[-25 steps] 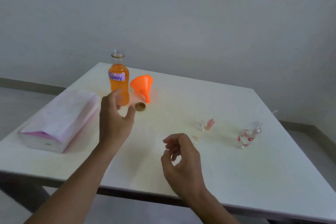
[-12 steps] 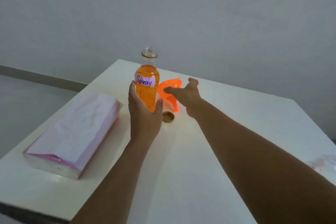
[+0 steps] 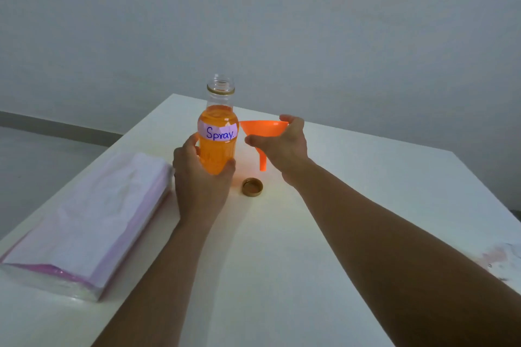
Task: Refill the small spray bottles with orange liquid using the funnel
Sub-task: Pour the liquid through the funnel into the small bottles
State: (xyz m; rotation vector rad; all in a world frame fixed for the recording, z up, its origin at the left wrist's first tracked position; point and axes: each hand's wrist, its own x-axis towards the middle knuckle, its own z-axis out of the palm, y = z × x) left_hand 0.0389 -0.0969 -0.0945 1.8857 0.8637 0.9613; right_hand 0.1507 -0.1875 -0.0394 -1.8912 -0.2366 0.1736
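Compared with half a second earlier: funnel (image 3: 263, 132) now lifted upright off white table (image 3: 282, 262), spout downward, no longer lying tilted. From left: wrapped pack of white tissues (image 3: 90, 220) near left table edge; left hand (image 3: 201, 177) closed around lower body of open bottle (image 3: 218, 135), filled with orange liquid to the shoulder, neck clear, label reading "Spray"; gold cap (image 3: 252, 187) lying open side up just in front, between both hands; right hand (image 3: 283, 144) pinching funnel bowl at rim, just right of bottle. Bare tabletop between forearms and toward right edge. Blurred pinkish item (image 3: 501, 259) at far right edge, not identifiable.
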